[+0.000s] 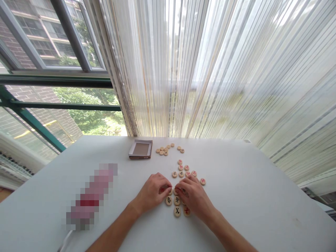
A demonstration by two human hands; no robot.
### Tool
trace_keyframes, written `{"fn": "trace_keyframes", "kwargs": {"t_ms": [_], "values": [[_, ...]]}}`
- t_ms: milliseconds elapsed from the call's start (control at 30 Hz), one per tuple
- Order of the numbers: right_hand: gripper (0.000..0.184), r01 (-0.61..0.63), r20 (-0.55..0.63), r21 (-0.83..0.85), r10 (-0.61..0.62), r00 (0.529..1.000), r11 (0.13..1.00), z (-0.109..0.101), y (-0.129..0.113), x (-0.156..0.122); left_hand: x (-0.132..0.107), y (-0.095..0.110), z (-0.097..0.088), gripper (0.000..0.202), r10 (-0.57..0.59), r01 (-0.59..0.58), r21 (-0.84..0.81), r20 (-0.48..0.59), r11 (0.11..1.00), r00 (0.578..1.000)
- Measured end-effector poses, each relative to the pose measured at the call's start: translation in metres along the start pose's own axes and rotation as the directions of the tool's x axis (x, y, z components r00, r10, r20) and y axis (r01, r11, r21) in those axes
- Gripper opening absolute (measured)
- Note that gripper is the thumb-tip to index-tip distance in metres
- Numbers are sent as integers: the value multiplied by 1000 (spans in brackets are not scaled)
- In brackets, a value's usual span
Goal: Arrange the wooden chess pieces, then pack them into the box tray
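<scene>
Round wooden Chinese chess pieces lie on the white table, some with black characters and others with red. My left hand [154, 190] is curled, its thumb and fingers closed on a piece at the left of the near group; a red mark shows under the fingers. Close beside it, my right hand [195, 192] has its fingertips closed on another piece [175, 191]. Just below the hands are black-marked pieces [168, 200], [177, 211] and a red-marked piece [187, 210]. My right hand covers part of the group.
Beyond the hands lie several red-marked pieces [187, 173] and black-marked pieces [174, 174]. Blank-sided pieces [162, 153] sit farther back, near an open shallow box [140, 157]. A pixelated pink object [96, 189] with a cable is at left. Curtains [162, 87] hang behind the table [244, 196].
</scene>
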State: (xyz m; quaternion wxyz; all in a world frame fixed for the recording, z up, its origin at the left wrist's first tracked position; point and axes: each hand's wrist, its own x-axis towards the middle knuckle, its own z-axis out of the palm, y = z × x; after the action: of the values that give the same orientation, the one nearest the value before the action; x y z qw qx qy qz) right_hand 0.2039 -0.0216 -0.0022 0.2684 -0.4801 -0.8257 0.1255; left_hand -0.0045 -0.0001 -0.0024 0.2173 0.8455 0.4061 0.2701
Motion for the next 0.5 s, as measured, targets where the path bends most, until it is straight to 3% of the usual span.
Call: {"fn": "trace_keyframes", "kwargs": {"t_ms": [500], "values": [[12,11,6,28,-11,1000,1000,2,2,-1,0,-1,-1,11,21,-21,22,5,1000,1000]]}}
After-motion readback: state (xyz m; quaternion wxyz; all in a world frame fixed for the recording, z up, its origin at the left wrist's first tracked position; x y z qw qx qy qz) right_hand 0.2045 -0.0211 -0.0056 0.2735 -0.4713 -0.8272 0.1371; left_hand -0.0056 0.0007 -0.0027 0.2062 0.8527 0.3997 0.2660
